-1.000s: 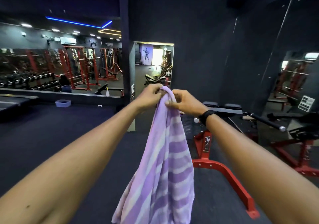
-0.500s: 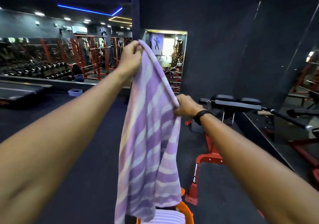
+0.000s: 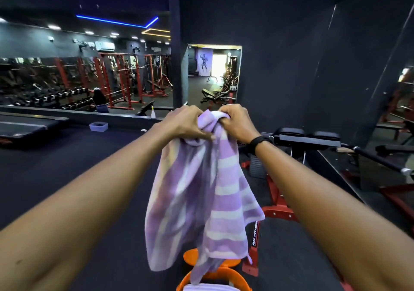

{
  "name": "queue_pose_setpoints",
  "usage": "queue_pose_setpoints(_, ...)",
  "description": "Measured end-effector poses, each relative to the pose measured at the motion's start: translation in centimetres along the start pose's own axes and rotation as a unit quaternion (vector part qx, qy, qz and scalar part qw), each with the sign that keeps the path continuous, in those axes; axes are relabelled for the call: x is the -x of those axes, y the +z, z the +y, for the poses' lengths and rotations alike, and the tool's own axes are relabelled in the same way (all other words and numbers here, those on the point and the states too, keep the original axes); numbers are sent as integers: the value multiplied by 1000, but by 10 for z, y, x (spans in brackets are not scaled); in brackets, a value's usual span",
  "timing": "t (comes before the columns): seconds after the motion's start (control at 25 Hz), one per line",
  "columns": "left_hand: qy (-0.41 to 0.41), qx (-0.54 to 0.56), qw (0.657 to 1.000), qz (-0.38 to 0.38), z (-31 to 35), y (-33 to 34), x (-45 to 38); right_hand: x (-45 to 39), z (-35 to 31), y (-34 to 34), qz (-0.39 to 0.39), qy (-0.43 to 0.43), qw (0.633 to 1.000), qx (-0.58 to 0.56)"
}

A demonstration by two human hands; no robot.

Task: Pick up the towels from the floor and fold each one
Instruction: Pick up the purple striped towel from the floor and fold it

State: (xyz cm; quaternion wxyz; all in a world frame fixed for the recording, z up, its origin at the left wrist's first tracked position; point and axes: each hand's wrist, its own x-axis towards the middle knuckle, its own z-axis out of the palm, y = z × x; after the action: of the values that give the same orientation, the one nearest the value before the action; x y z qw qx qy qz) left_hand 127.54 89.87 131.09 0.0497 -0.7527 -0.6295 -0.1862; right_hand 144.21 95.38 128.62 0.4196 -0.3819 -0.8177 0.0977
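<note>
A purple towel with white stripes [image 3: 201, 201] hangs in the air in front of me, doubled over and partly blurred on its left side. My left hand [image 3: 186, 124] and my right hand [image 3: 237, 122] meet at its top, each gripping the bunched upper edge. Both arms are stretched forward. Below the hanging end sits an orange stool or basket [image 3: 237, 277] with another purple striped towel [image 3: 208, 288] lying folded on it, cut off by the bottom edge.
A red-framed weight bench [image 3: 277, 203] with black pads stands just right of the towel, and a steel bar [image 3: 380, 163] juts out at the right. Dark floor [image 3: 74, 167] spreads to the left, with a small tub [image 3: 98, 126] and mirrored wall beyond.
My left hand came down and my right hand rose, so the two met again at the top edge. The towel now hangs shorter, folded over on itself.
</note>
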Motion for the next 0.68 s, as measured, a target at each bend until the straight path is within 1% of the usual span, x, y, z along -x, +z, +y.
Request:
queue_pose_setpoints(0.04, -4, 4, 1000, 6, 2, 0, -3, 0, 2, -3, 11, -4, 1000, -10)
queue_pose_setpoints(0.12, -36, 57, 996, 57, 0, -5, -10, 5, 11, -11, 7, 18, 1000, -5)
queue_pose_setpoints(0.2, -65, 113, 983, 127, -1, -12, -13, 15, 30, -14, -42, 63, 996, 49)
queue_pose_setpoints(0.28, -108, 178, 958, 199, -2, -18, -18, 26, 56, -11, -95, 119, 981, 120)
queue_pose_setpoints(0.36, -163, 225, 928, 248, -7, -24, -21, 36, 73, -9, -131, 160, 967, 147)
queue_pose_setpoints(0.4, -179, 230, 923, 251, -9, -26, -24, 38, 77, -12, -138, 168, 966, 140)
queue_pose_setpoints(0.44, -178, 227, 925, 248, -12, -26, -24, 37, 76, -14, -139, 157, 970, 125)
queue_pose_setpoints(0.52, -126, 207, 944, 223, -13, -23, -27, 29, 67, -20, -109, 102, 986, 70)
queue_pose_setpoints(0.6, -50, 189, 967, 163, -2, -19, -25, 16, 52, -26, -66, 42, 997, 12)
queue_pose_setpoints(0.68, 7, 150, 986, 73, 12, -9, -24, 6, 36, -24, -41, -7, 999, -22)
